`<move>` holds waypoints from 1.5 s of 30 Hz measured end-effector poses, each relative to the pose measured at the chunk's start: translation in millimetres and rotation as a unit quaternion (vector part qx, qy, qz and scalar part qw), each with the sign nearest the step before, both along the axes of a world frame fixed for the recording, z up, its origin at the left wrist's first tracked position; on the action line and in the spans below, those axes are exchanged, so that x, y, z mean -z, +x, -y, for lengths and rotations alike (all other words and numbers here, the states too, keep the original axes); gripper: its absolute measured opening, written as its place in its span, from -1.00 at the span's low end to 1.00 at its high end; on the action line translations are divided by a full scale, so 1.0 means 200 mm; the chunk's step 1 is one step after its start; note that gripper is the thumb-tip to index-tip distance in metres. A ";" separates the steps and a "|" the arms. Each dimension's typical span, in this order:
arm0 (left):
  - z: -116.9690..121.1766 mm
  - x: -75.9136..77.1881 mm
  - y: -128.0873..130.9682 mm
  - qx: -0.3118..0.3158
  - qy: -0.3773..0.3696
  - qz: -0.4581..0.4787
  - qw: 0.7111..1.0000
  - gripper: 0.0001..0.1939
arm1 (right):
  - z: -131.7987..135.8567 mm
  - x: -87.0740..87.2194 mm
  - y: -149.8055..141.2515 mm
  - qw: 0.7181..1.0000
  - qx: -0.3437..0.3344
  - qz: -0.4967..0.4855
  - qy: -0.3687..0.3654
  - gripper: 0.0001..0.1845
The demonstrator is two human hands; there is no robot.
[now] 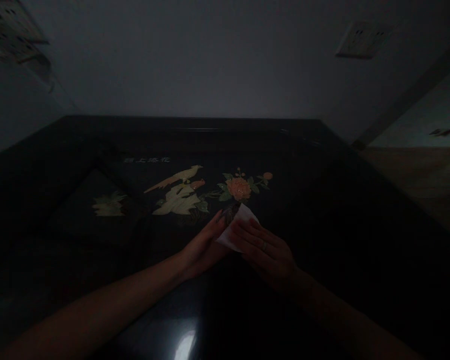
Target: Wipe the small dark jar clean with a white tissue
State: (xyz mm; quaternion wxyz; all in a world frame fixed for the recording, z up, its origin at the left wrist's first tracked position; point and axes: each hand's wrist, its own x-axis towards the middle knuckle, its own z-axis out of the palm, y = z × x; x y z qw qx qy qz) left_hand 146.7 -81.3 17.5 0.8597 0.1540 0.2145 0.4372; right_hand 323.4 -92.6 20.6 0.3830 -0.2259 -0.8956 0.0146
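Note:
In the dim head view, my left hand [204,250] is wrapped round a small dark object [230,212] whose rounded top catches a little light. Its kind is too dark to make out. My right hand [266,252], with a ring on one finger, presses a white tissue [244,215] against that object's right side. The tissue and fingers hide most of it. Both hands are close together above a glossy black tabletop [322,210], near its inlaid flower picture [239,188].
An inlaid bird [183,175] on a pale rock decorates the tabletop, beside Chinese characters [147,160]. A dark diamond-shaped area with a pale design [109,206] is at left. Behind stands a pale wall [195,60] with wall sockets [365,39] at right and more at upper left.

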 end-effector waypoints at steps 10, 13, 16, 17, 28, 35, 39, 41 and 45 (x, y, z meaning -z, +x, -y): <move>-0.02 0.02 -0.02 0.010 0.008 0.020 1.000 -0.60 | -0.04 0.01 0.06 0.999 -0.028 -0.006 0.024 -0.60; -0.03 0.01 -0.02 0.003 0.008 0.032 0.999 -0.60 | -0.05 0.00 0.08 0.999 -0.017 -0.014 0.029 -0.62; -0.03 0.00 -0.02 0.001 0.004 0.034 0.999 -0.63 | -0.04 -0.01 0.07 0.999 -0.015 -0.017 0.024 -0.60; -0.03 0.00 -0.02 0.003 0.003 0.032 0.999 -0.64 | -0.04 -0.01 0.07 0.999 -0.019 -0.017 0.024 -0.60; 0.00 0.03 -0.01 0.002 -0.035 -0.030 0.999 -0.56 | 0.00 0.02 0.01 0.999 -0.039 -0.013 -0.002 -0.55; 0.02 0.05 0.02 0.026 -0.015 -0.058 0.998 -0.53 | -0.01 0.00 0.00 0.999 -0.006 -0.016 -0.027 -0.46; 0.02 0.06 0.02 0.034 0.048 -0.042 0.997 -0.60 | -0.02 0.02 0.01 0.998 0.022 -0.029 -0.050 -0.42; 0.02 0.07 0.01 0.037 0.055 -0.044 0.997 -0.61 | -0.02 0.02 0.01 0.997 0.032 -0.034 -0.056 -0.39; 0.02 0.06 0.00 0.035 0.066 -0.030 0.997 -0.59 | -0.03 0.03 0.02 0.996 0.047 -0.043 -0.065 -0.37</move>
